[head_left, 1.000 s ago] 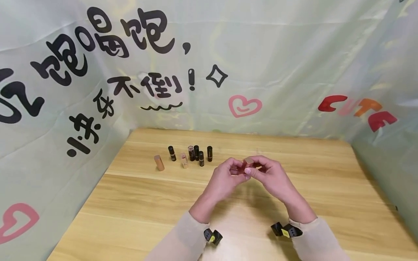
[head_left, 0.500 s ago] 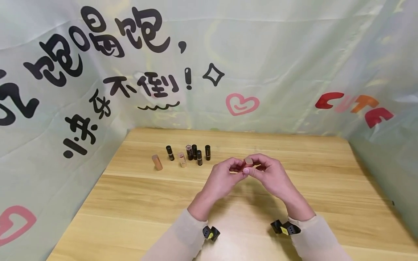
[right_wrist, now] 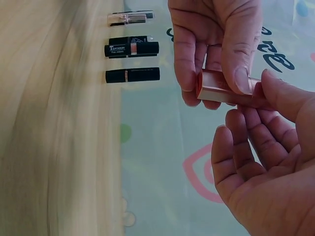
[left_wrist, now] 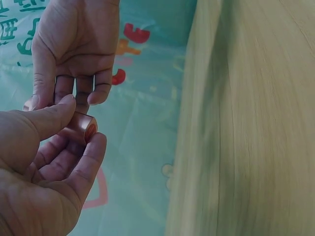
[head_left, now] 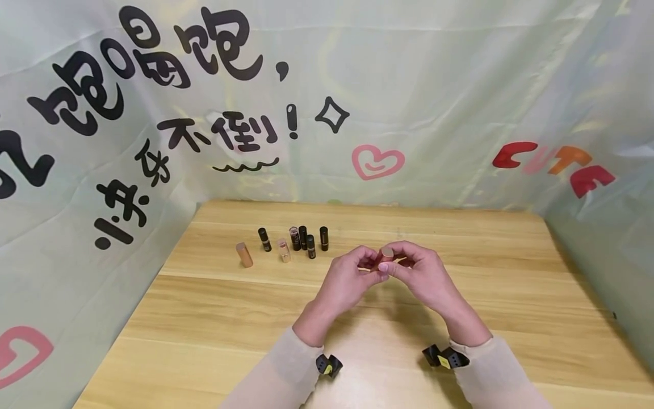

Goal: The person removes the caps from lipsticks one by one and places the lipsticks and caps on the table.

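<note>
Both hands hold a copper-coloured lipstick (head_left: 386, 255) above the middle of the table, its flat end tilted up. The left hand (head_left: 352, 275) grips the tube's lower part between thumb and fingers, plain in the left wrist view, where a reddish end of the lipstick (left_wrist: 78, 129) shows. Thumb and fingertips of the right hand (head_left: 421, 276) pinch the other end. In the right wrist view a seam crosses the lipstick (right_wrist: 219, 88) beside the left thumb. The fingers cover part of the tube, and I cannot tell whether its cap is loose.
Left of the hands stand several black lipsticks (head_left: 324, 238), a pale pink one (head_left: 284, 251) and a copper tube (head_left: 244, 255). They stand upright on the wooden table (head_left: 204, 318). Printed cloth (head_left: 439, 96) walls off the back and sides.
The head view has shifted slightly, so the table and standing lipsticks appear a little further left. Both hands keep their hold on the copper lipstick, which tilts only slightly differently.
</note>
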A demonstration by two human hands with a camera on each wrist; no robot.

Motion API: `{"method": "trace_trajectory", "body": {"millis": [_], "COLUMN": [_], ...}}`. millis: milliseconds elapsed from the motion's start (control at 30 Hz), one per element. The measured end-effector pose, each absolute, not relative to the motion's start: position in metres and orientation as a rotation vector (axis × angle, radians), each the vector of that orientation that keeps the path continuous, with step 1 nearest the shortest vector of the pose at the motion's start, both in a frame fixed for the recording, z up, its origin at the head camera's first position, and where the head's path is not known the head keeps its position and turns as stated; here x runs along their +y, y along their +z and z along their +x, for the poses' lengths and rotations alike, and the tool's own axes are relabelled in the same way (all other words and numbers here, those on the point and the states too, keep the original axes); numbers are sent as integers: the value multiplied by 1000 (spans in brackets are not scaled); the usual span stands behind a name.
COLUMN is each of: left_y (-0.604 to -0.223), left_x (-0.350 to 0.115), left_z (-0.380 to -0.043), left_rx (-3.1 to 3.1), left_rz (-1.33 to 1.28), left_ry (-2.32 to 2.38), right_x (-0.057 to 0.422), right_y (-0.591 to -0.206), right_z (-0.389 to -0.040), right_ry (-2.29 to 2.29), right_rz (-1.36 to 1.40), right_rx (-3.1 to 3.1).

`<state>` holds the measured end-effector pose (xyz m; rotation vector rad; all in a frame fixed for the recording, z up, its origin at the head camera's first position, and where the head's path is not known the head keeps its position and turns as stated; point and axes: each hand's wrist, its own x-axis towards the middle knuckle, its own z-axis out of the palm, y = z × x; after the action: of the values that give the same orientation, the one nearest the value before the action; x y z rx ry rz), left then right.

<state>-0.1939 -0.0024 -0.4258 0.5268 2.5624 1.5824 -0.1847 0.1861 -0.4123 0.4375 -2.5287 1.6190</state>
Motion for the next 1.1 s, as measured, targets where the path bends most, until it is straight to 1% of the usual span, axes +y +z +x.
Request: {"method": "trace_trajectory", "body": {"millis": [400,1100], "left_y": [-427,-429], "left_x": [-5,-6], "left_z": [-196,-198], "left_rx": [2561,2532], "left_rz": [573,555], "left_ry": [1578,1571], "right_x": [184,184], "right_y": [-412,-414], "right_z": [-184,-184], "right_ry": [1648,1667], "right_rz": [414,424], "right_rx": [-2522,-2495]}}
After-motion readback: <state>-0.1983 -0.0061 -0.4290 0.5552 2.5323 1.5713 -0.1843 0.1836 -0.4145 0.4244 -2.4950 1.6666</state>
